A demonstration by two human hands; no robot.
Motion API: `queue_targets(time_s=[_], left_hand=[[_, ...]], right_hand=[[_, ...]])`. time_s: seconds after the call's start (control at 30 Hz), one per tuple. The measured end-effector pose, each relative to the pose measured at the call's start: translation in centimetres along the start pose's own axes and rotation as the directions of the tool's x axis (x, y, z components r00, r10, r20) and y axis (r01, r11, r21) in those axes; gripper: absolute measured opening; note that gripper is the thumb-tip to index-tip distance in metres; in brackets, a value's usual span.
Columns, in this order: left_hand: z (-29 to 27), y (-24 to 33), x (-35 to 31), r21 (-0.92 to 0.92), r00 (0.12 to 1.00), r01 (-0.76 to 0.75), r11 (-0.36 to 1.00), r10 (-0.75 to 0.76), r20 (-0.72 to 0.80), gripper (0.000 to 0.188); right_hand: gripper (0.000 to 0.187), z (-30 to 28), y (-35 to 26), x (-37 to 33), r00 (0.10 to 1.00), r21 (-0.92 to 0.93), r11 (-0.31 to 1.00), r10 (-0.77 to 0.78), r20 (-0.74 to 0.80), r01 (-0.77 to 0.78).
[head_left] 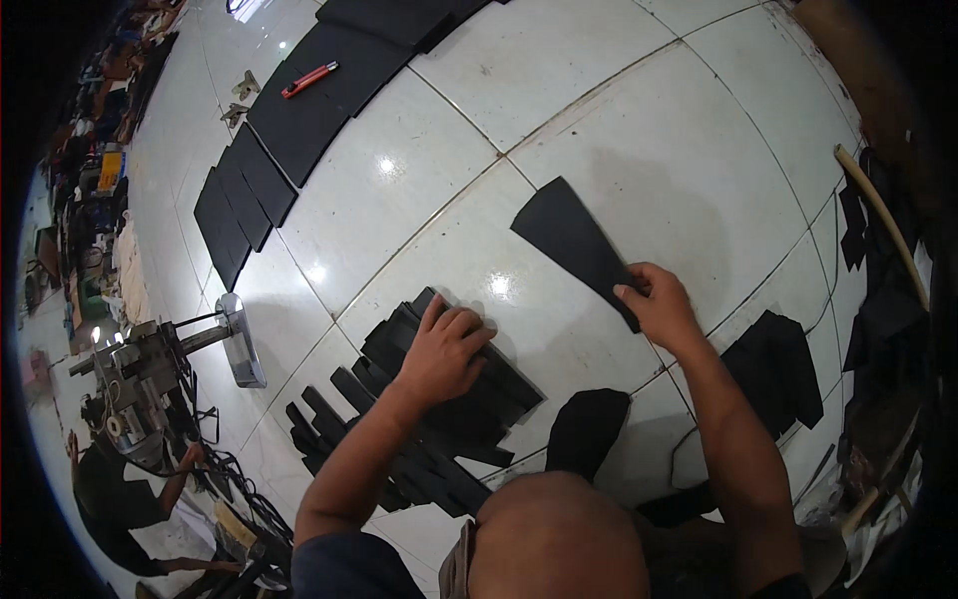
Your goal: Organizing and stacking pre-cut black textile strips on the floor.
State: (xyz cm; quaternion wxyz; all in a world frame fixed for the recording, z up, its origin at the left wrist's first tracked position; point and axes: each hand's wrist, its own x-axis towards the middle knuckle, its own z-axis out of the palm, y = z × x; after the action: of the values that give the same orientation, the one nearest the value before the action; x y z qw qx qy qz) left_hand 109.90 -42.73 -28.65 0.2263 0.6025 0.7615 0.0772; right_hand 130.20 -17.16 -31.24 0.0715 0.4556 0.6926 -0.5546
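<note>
Left hand (446, 354): palm down, fingers bent and partly spread over the heap; grip on any strip cannot be told.
Right hand (659, 304): closed, thumb against fingers, pinching the panel's narrow end.
Black rounded sheet piece (589, 424): on the white glossy tiled floor (419, 220), just beside the heap; could be swept in among the strips by a stray forearm.
Overlapping heap of black narrow flat strips (459, 424): under the left hand; uneven layers might fan out if pressed sideways.
Black flared leather-like flat panel (571, 240): in the right hand, right of the heap, wide end pointing away; one-ended hold could let it swing or crease near the pinch.
Row of black rectangular panels (299, 135): farther off, edges overlapping; a tug on one could shift its neighbours.
Red slim utility knife (310, 80): loose atop the row; could slide and score a panel if disturbed.
</note>
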Motion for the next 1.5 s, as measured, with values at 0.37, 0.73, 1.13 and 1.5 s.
queue_targets(time_s=[0.37,0.73,1.13,1.5], left_hand=[[-1.1,-1.5,1.4,0.099,0.909,-0.154,0.983,0.102,0.405,0.036],[-1.4,-1.4,1.9,0.031,0.875,-0.116,0.993,0.087,0.477,0.029],[-2.7,-3.0,1.6,-0.174,0.973,-0.042,0.984,0.0,-0.232,0.041],[-1.1,-5.4,-6.3,-0.449,0.633,0.519,0.727,-0.68,-0.37,0.021]], right_hand=[[0.041,0.7,0.2,-3.5,0.816,-0.435,0.829,-0.499,-0.291,0.352],[0.036,10.3,-0.5,-7.2,0.859,-0.11,0.86,-0.473,0.196,0.499],[0.025,11.3,-0.6,-5.4,0.929,-0.21,0.907,-0.343,0.139,0.366],[0.028,3.7,-4.9,-2.5,0.929,-0.332,0.887,-0.226,0.292,0.321]])
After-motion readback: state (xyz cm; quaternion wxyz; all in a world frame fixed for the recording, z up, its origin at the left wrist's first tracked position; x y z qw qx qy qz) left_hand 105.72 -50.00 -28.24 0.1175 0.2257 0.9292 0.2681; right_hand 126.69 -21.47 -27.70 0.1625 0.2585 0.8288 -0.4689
